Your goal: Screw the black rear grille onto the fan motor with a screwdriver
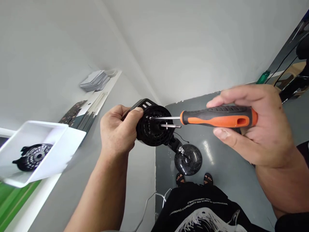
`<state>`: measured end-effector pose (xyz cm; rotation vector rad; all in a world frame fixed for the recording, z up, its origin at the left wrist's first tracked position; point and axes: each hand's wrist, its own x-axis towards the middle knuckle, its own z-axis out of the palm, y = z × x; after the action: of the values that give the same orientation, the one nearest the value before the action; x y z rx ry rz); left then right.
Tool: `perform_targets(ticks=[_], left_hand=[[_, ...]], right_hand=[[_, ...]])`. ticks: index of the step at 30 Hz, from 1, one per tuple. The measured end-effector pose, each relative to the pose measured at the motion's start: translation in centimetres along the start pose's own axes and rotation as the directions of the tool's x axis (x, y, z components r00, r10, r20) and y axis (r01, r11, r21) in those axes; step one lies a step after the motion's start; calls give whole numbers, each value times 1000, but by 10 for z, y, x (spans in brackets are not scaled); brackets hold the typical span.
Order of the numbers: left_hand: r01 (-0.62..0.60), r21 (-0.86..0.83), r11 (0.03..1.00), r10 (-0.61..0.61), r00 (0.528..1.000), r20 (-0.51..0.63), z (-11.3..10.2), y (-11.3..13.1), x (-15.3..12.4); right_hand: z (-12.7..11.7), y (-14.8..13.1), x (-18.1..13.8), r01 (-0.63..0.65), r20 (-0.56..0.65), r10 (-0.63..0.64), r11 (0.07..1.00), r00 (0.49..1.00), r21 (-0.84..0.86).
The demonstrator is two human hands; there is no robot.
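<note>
My left hand is closed around a black round motor housing with a slotted face and a metal shaft sticking out of its middle. In my right hand I grip a screwdriver with an orange and black handle. Its metal tip rests against the housing's face, just above the shaft. Both are held up in front of my chest, over the floor.
A white tray at the left holds another black slotted part. A round black base lies on the grey floor below. A stack of papers sits along the wall, a green bottle at far right.
</note>
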<state>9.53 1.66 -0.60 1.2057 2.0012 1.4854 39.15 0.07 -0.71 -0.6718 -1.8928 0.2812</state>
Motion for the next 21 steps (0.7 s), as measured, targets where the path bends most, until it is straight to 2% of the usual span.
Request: perform_targets(ticks=[3,5,8,10,12,14,17,19,21], left_hand=[[6,14,1000,-6,1000,-3,1,1,-1],[-4,11,1000,4,1000,0,1,0,0],[-6,15,1000,6,1000,2,2,-1,1],[-10,15,1000,10,1000,-1,2,-1,1],[-15,18,1000,15,1000,-9,2,0,0],[-10,24,1000,10,1000,-10,2,1,-1],[-1,16,1000,1,1000,-6,2,1,-1],[-8,12,1000,8,1000,-13,3,1,-1],[-18,20,1000,18,1000,-20,3,1,0]], right_hand=[[3,-1,0,4,-46,-5,1000,999,-21],[6,-2,-1,-22,-60,25,998,998,56],[10,-2,-2,18,-35,-13,992,999,122],[9,0,-2,19,-75,-15,998,997,53],[6,3,0,-31,-121,31,999,992,-4],[3,6,1,-60,-94,62,998,994,21],[0,6,0,-4,4,4,996,1000,88],[0,5,-1,5,-35,-4,999,999,36],[0,3,-2,-44,-82,39,998,996,-54]])
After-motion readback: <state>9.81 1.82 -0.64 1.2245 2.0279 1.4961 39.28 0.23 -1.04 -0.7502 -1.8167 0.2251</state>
